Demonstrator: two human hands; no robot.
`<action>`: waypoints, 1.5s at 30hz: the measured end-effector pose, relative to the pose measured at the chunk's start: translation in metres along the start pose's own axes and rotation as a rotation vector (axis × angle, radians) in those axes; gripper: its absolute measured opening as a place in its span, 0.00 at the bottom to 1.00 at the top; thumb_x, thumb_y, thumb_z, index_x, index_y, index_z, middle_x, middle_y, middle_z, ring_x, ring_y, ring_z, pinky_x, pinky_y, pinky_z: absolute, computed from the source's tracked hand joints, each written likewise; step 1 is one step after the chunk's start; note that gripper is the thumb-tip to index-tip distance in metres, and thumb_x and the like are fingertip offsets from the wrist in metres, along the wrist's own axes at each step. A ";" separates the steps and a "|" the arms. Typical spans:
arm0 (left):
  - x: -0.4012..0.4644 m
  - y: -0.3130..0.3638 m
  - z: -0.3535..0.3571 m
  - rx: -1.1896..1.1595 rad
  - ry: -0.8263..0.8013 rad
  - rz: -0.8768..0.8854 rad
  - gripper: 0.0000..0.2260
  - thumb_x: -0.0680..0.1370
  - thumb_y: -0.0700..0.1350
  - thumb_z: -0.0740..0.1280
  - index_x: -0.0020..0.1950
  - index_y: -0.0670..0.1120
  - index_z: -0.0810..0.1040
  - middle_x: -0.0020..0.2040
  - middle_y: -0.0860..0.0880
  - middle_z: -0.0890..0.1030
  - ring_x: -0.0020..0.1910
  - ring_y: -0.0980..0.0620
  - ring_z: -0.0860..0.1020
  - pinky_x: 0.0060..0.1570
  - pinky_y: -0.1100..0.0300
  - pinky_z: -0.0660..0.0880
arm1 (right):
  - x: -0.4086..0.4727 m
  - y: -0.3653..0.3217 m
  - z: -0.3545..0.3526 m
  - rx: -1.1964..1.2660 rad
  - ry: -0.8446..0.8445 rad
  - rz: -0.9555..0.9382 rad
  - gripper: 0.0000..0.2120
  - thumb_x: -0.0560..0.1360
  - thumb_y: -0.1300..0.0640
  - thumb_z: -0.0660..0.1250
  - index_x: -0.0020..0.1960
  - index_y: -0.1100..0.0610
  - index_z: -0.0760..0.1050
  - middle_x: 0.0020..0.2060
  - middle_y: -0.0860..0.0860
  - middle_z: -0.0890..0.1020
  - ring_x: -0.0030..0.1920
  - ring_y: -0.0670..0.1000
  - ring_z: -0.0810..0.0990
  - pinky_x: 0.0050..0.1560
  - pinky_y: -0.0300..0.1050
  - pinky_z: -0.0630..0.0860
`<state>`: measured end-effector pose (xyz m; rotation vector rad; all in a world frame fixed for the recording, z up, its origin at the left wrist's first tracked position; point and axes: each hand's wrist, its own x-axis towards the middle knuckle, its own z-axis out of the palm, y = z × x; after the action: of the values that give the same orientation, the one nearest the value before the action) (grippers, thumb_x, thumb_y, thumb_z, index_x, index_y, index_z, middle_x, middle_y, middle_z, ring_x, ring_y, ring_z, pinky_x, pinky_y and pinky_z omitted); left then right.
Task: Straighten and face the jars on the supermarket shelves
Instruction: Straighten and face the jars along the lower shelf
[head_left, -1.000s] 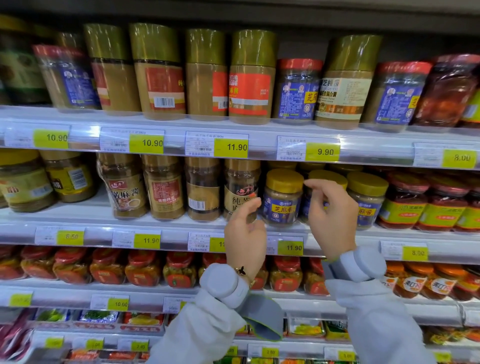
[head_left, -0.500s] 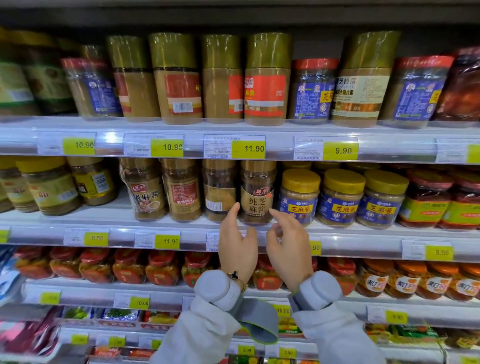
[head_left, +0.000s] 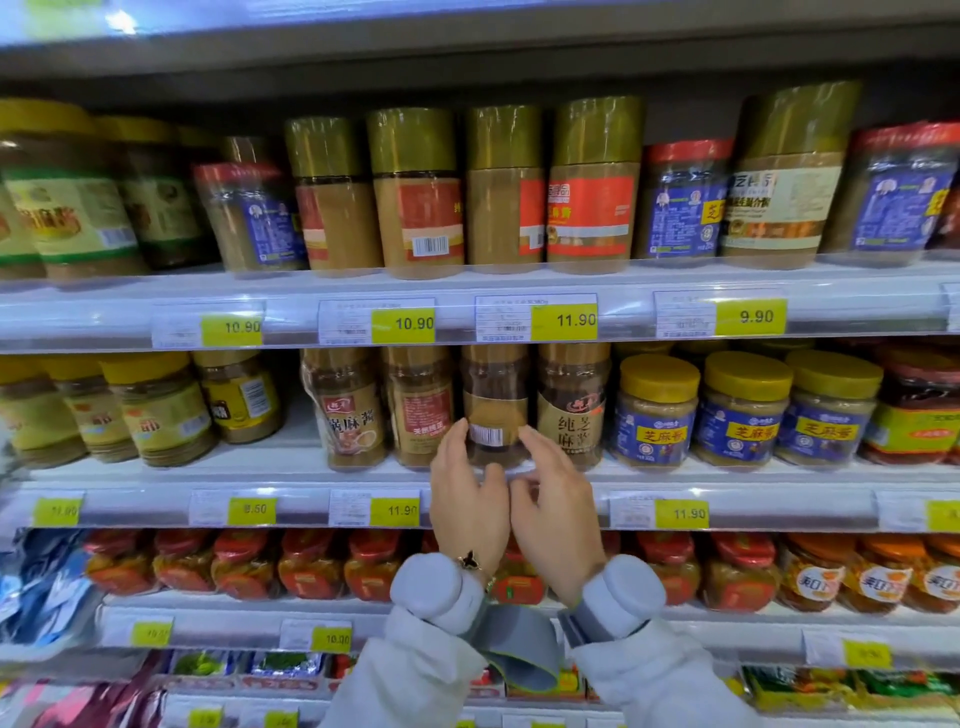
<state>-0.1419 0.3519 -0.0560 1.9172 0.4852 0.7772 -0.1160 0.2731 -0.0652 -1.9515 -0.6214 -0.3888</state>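
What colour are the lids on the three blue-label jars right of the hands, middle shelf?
Yellow lids, matte and plain, on all three blue-label jars. Head view, the only view.

On the middle shelf (head_left: 291, 470), the barcode-facing jar (head_left: 494, 402) stands between two sesame-paste jars, left hand (head_left: 467, 499) at its left, right hand (head_left: 558, 512) at its right.
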 end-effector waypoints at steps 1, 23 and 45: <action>0.002 -0.004 -0.003 0.013 -0.026 0.007 0.23 0.76 0.37 0.60 0.71 0.46 0.64 0.71 0.49 0.66 0.68 0.49 0.66 0.65 0.52 0.65 | 0.001 -0.002 0.006 0.001 0.000 0.036 0.23 0.74 0.67 0.60 0.69 0.61 0.66 0.68 0.54 0.69 0.64 0.53 0.72 0.64 0.46 0.68; 0.017 -0.015 -0.022 0.022 -0.264 0.071 0.26 0.76 0.38 0.59 0.74 0.47 0.58 0.71 0.46 0.67 0.62 0.44 0.72 0.61 0.50 0.69 | -0.004 -0.010 0.034 0.078 0.233 0.328 0.25 0.71 0.65 0.64 0.67 0.53 0.68 0.36 0.45 0.77 0.33 0.47 0.77 0.39 0.36 0.71; 0.016 -0.024 -0.026 0.106 -0.196 0.119 0.24 0.76 0.37 0.59 0.73 0.46 0.62 0.66 0.51 0.68 0.54 0.47 0.74 0.49 0.62 0.68 | -0.004 -0.013 0.038 -0.011 0.186 0.318 0.25 0.71 0.62 0.63 0.68 0.54 0.67 0.43 0.54 0.80 0.33 0.45 0.75 0.40 0.40 0.70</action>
<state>-0.1484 0.3889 -0.0640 2.1114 0.2995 0.6408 -0.1265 0.3108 -0.0742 -1.9566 -0.1842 -0.3677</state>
